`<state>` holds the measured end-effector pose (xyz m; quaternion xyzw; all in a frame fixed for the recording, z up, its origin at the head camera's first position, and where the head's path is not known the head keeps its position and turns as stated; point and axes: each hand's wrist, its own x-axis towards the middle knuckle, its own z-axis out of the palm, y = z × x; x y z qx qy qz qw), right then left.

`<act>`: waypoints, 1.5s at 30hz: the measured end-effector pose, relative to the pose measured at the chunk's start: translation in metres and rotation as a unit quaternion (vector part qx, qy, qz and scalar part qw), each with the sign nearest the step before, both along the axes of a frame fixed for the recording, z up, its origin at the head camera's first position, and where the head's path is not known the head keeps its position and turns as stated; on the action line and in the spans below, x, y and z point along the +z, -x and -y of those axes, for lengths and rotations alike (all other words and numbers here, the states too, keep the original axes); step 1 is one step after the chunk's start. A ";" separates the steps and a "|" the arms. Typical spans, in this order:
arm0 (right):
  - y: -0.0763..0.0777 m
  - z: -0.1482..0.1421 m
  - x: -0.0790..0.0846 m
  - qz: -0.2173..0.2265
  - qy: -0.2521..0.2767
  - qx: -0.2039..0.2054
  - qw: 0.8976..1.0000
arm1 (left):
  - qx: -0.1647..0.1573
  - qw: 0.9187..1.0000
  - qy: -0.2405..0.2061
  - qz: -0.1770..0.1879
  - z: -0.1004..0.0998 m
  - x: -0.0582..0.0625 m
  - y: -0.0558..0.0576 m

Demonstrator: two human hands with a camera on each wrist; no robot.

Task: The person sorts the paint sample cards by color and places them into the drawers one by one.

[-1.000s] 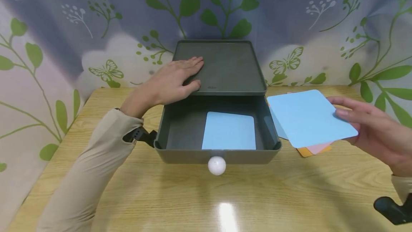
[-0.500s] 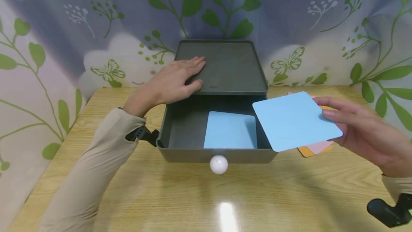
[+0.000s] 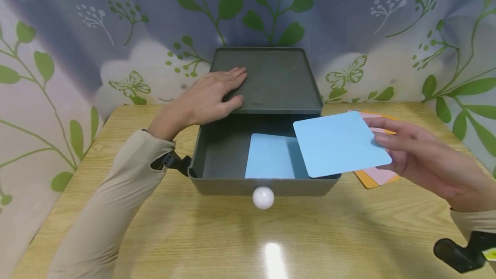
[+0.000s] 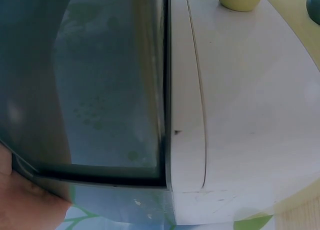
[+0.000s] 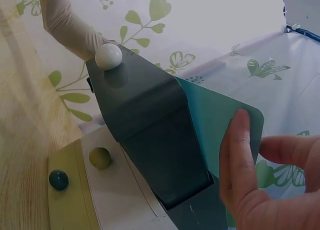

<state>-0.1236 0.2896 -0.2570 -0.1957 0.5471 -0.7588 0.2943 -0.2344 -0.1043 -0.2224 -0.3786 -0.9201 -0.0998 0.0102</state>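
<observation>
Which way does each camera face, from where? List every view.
Head: on the head, facing forward and down at the drawer; left hand, right hand, sleeves show.
Left wrist: on that wrist, facing a dark panel and white panel; part of the left hand shows.
Right wrist: on that wrist, facing the drawer; right hand and left sleeve show.
Head and right wrist share held blue card and white knob.

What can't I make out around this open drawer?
Head: back of the drawer, under the grey top.
Head: right part of the lower blue card, behind the held blue card.
Head: the top's small mark, too tiny to read.
Left wrist: most of the left grip, cut by picture edges.
</observation>
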 end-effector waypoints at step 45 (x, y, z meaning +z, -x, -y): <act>0.023 -0.008 -0.027 -0.140 -0.121 -0.076 0.980 | -0.001 1.000 -0.003 -0.007 0.000 0.001 -0.001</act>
